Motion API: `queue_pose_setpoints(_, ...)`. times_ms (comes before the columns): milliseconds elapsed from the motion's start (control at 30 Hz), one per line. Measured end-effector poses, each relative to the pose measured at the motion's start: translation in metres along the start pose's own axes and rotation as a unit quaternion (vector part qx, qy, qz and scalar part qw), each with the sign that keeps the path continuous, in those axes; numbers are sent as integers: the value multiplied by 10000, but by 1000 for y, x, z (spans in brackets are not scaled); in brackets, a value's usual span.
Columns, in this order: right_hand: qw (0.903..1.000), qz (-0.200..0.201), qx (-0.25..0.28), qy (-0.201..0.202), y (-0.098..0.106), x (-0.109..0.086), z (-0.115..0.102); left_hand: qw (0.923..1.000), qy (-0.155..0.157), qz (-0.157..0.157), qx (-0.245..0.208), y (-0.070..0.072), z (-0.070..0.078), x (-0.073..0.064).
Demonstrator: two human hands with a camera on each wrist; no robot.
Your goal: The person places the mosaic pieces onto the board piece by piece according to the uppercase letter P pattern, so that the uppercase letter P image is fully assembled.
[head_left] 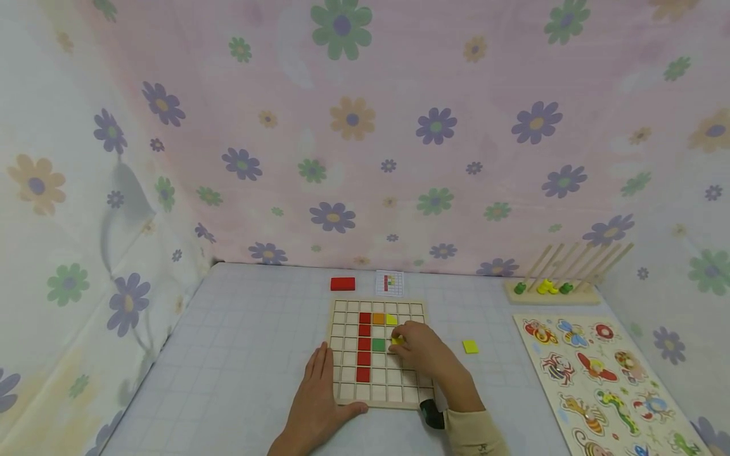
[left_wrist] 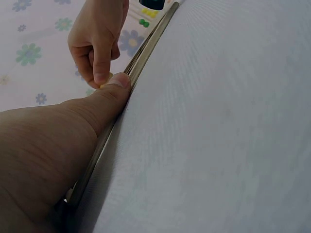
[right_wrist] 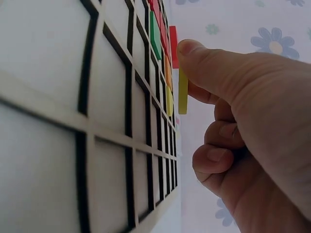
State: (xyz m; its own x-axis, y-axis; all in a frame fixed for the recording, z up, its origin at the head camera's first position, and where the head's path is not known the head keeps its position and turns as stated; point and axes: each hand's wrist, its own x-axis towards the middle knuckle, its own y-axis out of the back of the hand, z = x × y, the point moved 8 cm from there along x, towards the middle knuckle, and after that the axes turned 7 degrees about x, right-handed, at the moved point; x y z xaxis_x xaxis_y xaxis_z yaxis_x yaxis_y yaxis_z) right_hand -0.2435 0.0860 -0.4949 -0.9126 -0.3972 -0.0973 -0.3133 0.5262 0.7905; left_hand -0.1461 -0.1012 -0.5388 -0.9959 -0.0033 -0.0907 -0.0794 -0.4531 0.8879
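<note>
My right hand (head_left: 426, 353) pinches a yellow square tile (right_wrist: 183, 92) between thumb and index finger, just above the wooden grid board (head_left: 379, 392). In the right wrist view the tile stands on edge, apart from the grid. A column of red tiles (head_left: 364, 344) fills several cells. To its right lie an orange tile (head_left: 379, 318), a yellow tile (head_left: 391, 320) and a green tile (head_left: 378, 345). My left hand (head_left: 316, 402) rests against the board's left side with straight fingers, its thumb at the front edge. My right hand hides some right-hand cells.
A loose yellow tile (head_left: 470, 346) lies right of the board. Behind the board are a red block (head_left: 343, 284) and a small pattern card (head_left: 390, 284). Farther right stand a peg rack (head_left: 552, 295) and an insect puzzle board (head_left: 613, 386). Flowered cloth walls (head_left: 393, 190) surround the table.
</note>
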Motion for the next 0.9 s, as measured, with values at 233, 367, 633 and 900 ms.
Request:
queue_pose_setpoints(233, 9997, 4, -96, 209, -5, 2, -6, 10000, -56, -2, 60, -1, -1, 1)
queue_pose_setpoints(367, 9995, -28, -161, 258, -7, 2, -6, 10000, -42, -6, 44, -2, -1, 1)
queue_pose_setpoints(633, 9995, -90, -213, 224, -11, 5, -3, 10000, -1, -15, -1, 1, 1, -1)
queue_pose_setpoints(900, 9999, -5, 1, 115, -10, 7, 1, 10000, 82, -56, -7, 0, 0, 0)
